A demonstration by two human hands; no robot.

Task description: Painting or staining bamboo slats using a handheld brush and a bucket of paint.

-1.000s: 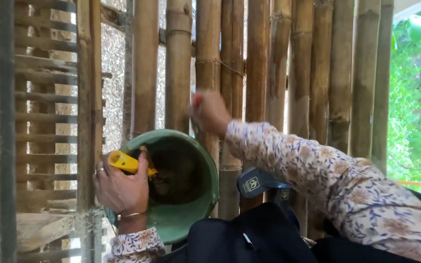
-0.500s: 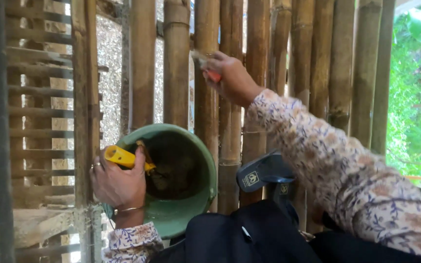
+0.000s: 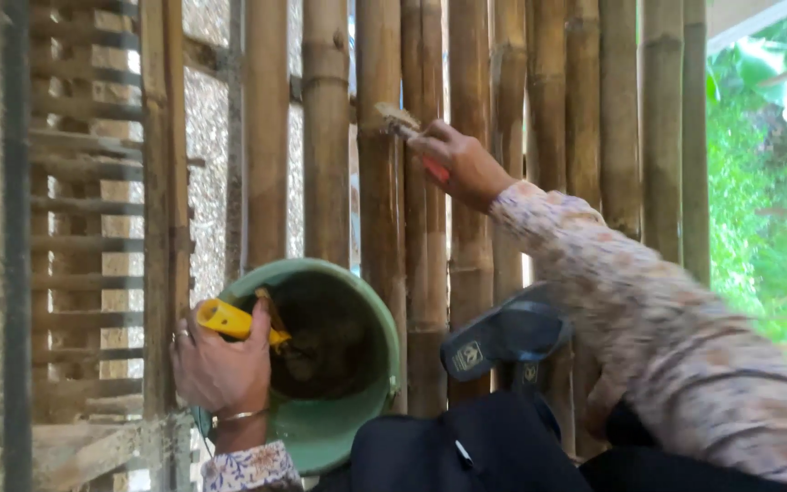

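- The bamboo wall (image 3: 430, 228) fills the view; narrow gaps between poles, so short up-and-down strokes look best suited.
- The green bucket (image 3: 371, 364) is tipped against the poles; left hand (image 3: 220, 369) clasps its rim and a yellow handle (image 3: 229, 321).
- Right hand (image 3: 462, 164), fingers clenched on the brush (image 3: 400, 120), presses bristles to a pole; open room lies rightward.

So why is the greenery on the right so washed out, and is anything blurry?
Head view: daylight overexposes the foliage and glows through gaps between the bamboo poles; the shaded foreground is dim; the right hand and its brush look slightly soft.
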